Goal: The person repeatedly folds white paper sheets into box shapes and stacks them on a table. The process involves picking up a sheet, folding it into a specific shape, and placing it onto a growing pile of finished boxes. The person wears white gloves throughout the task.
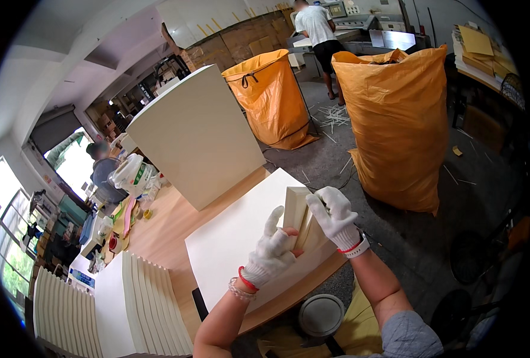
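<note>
Gripped in left hand [271,253] and right hand [335,218], probably a light, stiff, easily dented box [295,206], best held by its long sides

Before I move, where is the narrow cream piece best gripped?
Probably by its far end, from the far side: the narrow cream piece runs lengthwise away, and that end shows, while the left hand and right hand are at its sides.

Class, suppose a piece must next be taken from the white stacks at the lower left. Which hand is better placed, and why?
Probably the left hand: it is nearer the white stacks. The right hand is farther off, to the right of the cream piece that both hands touch.
</note>
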The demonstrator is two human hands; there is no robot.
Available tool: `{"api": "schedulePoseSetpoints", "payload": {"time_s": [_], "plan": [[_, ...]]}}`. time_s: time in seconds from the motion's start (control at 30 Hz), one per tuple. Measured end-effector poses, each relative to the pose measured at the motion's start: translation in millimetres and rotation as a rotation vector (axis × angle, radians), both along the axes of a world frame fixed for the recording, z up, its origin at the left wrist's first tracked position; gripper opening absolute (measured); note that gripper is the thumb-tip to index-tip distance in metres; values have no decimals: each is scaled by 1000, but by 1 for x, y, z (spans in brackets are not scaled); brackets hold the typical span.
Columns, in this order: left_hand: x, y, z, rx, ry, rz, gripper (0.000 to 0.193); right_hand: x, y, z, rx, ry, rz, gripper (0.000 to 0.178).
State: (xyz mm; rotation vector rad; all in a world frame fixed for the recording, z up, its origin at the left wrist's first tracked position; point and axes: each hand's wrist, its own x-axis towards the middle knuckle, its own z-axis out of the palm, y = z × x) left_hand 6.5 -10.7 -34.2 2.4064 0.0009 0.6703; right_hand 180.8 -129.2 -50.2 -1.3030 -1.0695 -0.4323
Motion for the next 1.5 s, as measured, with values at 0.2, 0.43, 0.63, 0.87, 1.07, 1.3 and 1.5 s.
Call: {"api": "schedulePoseSetpoints", "payload": {"time_s": [0.2,0.43,0.63,0.87,1.07,1.3,1.5], "plan": [[-5,4,4,56,91,-45,52,-1,-5,2,-23,49,47,22],[1,-1,4,-4,15,-52,48,0,1,0,-1,80,3,23],[2,2,-5,-11,15,-15,49,1,0,-5,-11,107,8,23],[-5,4,2,68,-62,-74,60,1,-17,-6,72,-291,-222,11],[-7,-17,-5,459,-193,160,61,-29,-33,-34,-421,-408,6,29],[-4,-14,-15,758,13,227,41,-31,-23,-37,-395,-329,34,26],[-72,15,82,258,78,517,64,-36,-24,-24,-391,-357,45,21]]}}
